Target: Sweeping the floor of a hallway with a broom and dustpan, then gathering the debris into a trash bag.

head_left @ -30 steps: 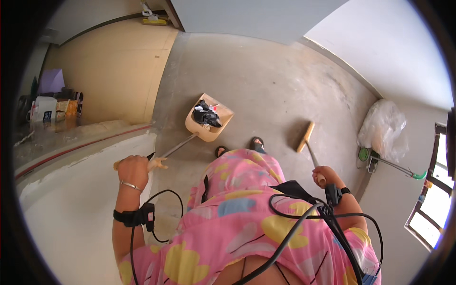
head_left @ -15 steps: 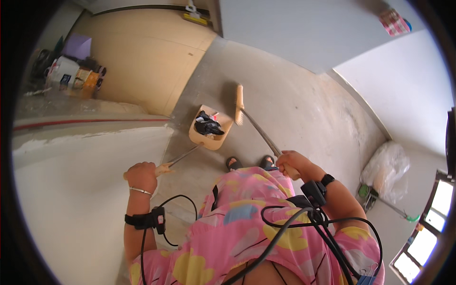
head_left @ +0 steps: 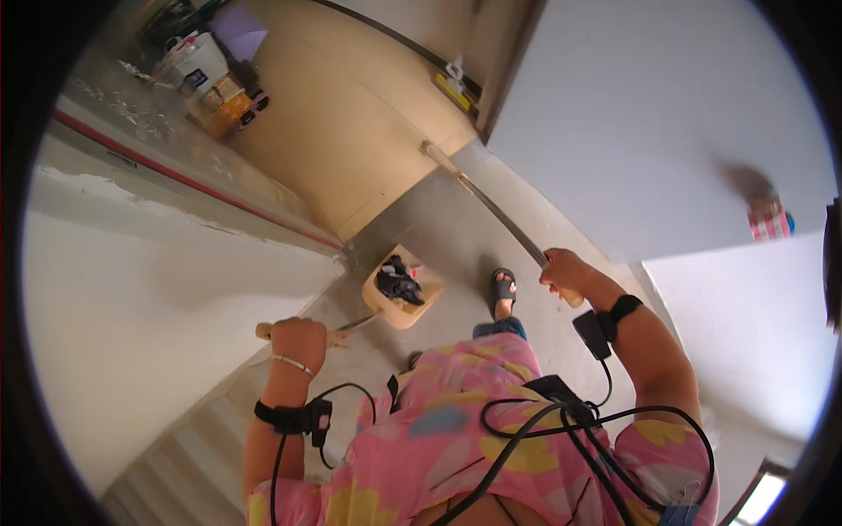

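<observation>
My left hand (head_left: 299, 342) is closed round the handle of a long-handled dustpan (head_left: 396, 316). Its beige, box-shaped pan hangs over or rests on the grey floor; I cannot tell which. Inside lie crumpled black plastic (head_left: 397, 282) and small light and red scraps. A broom (head_left: 500, 215) is in my right hand (head_left: 566, 270), with fingers wrapped near the top of its metal stick. The broom's head points away from me toward the tan floor (head_left: 351, 114), seen end-on, so its bristles are hard to make out. One sandalled foot (head_left: 503, 291) shows between the two tools.
On the left runs a white wall with a red-striped ledge (head_left: 193, 180). Bags and boxes (head_left: 215, 92) are piled at the far left. A yellow mop head (head_left: 453, 90) stands by the door frame. A pale panel (head_left: 649, 131) rises at right. Steps (head_left: 175, 465) descend lower left.
My view has turned rightward. The broom head has swung from beside the dustpan to farther ahead. One foot has stepped forward. The clear plastic bag on the right has left view.
</observation>
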Available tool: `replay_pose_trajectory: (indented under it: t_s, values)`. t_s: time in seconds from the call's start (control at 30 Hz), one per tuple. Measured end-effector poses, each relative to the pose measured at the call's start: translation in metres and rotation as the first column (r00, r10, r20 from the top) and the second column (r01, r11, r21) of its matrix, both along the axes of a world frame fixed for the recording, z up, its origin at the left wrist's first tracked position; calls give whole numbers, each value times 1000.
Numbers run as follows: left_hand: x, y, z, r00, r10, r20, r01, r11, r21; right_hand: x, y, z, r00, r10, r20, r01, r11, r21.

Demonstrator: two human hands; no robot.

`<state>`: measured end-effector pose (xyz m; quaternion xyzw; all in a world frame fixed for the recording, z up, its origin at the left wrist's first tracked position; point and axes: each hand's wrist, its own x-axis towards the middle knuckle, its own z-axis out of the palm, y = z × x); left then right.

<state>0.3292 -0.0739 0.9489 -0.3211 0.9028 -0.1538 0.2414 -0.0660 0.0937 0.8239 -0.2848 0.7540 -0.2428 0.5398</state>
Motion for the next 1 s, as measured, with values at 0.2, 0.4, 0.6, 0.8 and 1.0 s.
replay_pose_trajectory:
  t_s: [0.2,0.4,0.6,0.8,1.0]
  values:
    - [-36,7,15,936,233,265,-237,971,-18,-115,-159,-89,886,325,-331,-335,942,29]
    - [-54,43,11,865,398,307,-417,909,-4,-141,-241,-111,-156,734,-661,-915,144,376]
    - [-55,51,6,852,396,342,-396,915,-73,-91,-222,-174,-196,586,-787,-958,55,280]
    - [-45,64,-7,857,419,298,-395,908,-140,-79,-157,-146,-98,598,-795,-995,-31,99]
    - [-41,119,-14,853,441,279,-415,898,-148,-92,-64,-114,540,733,-414,-767,631,118]
